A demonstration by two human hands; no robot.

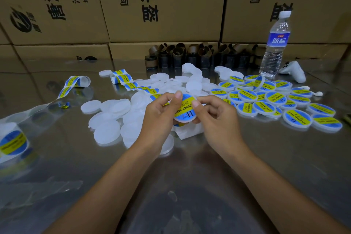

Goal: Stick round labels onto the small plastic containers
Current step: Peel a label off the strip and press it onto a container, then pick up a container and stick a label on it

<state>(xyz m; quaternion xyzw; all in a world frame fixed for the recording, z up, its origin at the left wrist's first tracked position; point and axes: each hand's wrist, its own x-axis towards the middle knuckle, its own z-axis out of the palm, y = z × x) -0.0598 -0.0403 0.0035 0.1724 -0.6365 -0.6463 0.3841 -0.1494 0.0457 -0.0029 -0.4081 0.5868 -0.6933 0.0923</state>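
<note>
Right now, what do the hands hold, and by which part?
The left hand and right hand grip one labelled container by its edges.

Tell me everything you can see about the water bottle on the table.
The water bottle is clear ribbed plastic with a white cap on and a blue label bearing white characters. It stands upright at the far right of the shiny table, in front of the cardboard boxes, close beside a white handheld device; whether they touch is unclear.

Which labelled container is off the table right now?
The container pinched between left hand and right hand; the other labelled containers lie piled on the table to the right.
</note>
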